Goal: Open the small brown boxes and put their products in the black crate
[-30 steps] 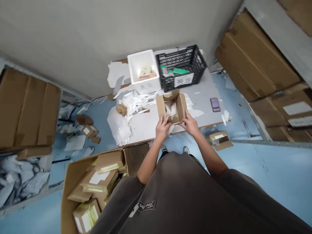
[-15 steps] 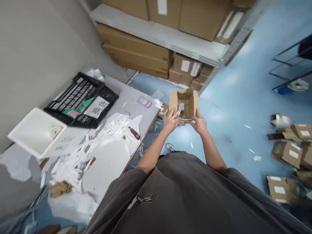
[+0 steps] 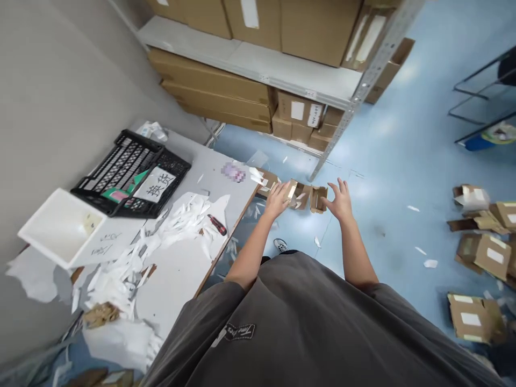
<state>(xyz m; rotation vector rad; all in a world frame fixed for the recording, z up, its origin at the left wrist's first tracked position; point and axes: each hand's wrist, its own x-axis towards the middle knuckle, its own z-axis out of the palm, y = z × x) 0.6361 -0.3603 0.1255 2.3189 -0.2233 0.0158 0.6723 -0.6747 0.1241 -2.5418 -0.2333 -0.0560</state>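
Note:
Both hands are out in front of me over the blue floor, spaced apart. My left hand (image 3: 276,200) is near the table's corner, fingers stretched out. Beside its fingertips shows a pale-edged cardboard piece (image 3: 291,192); I cannot tell whether they touch. My right hand (image 3: 339,201) is raised with fingers spread and nothing in it. Between the hands, lower down, is a small open cardboard box (image 3: 318,199). Next to it stands another open carton (image 3: 300,195) with white paper scraps inside.
On the left, a table (image 3: 177,279) bears paper strips (image 3: 183,220), a red-black utility knife (image 3: 217,224), a black crate (image 3: 133,174) and a white bin (image 3: 60,228). A metal shelf (image 3: 250,64) with cartons stands ahead. Several cardboard boxes (image 3: 481,252) lie on the floor at right.
The small cardboard box has left both hands and is now lower, between them. My hands have parted, the right one opening outward. The view has shifted slightly.

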